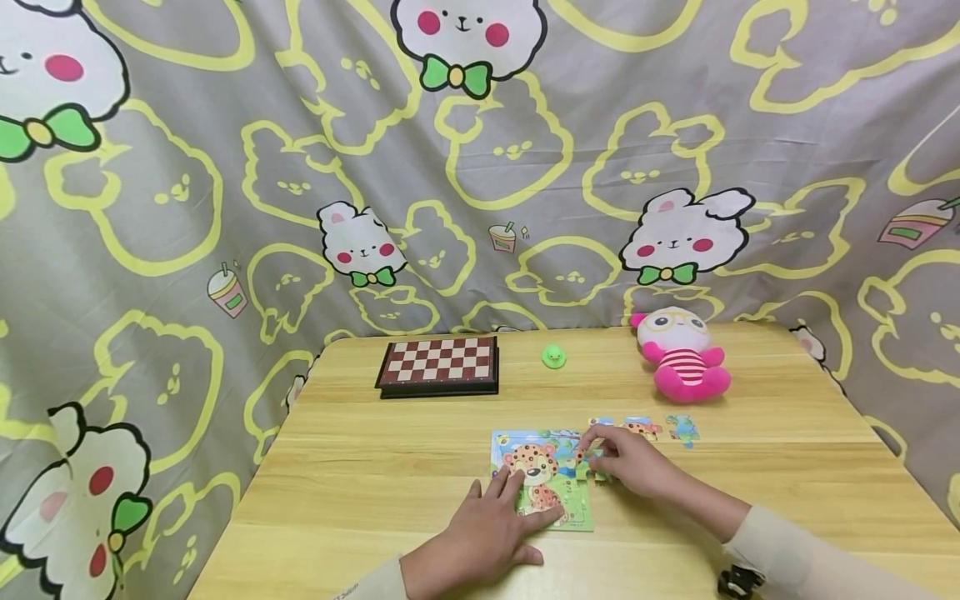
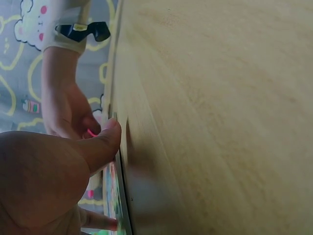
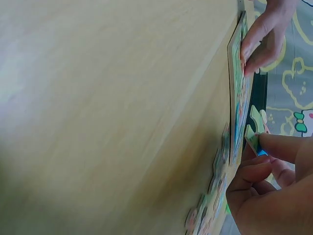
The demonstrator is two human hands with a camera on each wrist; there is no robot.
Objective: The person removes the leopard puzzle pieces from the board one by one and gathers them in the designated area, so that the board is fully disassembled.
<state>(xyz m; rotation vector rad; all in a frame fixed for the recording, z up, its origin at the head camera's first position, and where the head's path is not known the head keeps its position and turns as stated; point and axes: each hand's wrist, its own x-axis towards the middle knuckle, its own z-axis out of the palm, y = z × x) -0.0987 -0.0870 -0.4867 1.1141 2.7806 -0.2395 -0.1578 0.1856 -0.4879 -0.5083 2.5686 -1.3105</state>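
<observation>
Below centre in the head view, on the pale wooden desk (image 1: 360,492), lies the flat, colourful leopard-picture jigsaw board (image 1: 542,479). It looks thin, stiff and light, so it would likely skate on the smooth wood unless you pin it. Your left hand (image 1: 480,533) does that, its fingers straight and spread flat on the board's lower left part. Your right hand (image 1: 628,461), at the board's right edge, pinches a small green-and-blue cardboard puzzle piece (image 3: 252,138) between curled fingertips. Judge it light and fairly rigid, best taken by its edges. A few loose pieces (image 1: 660,428) lie just right of the board.
</observation>
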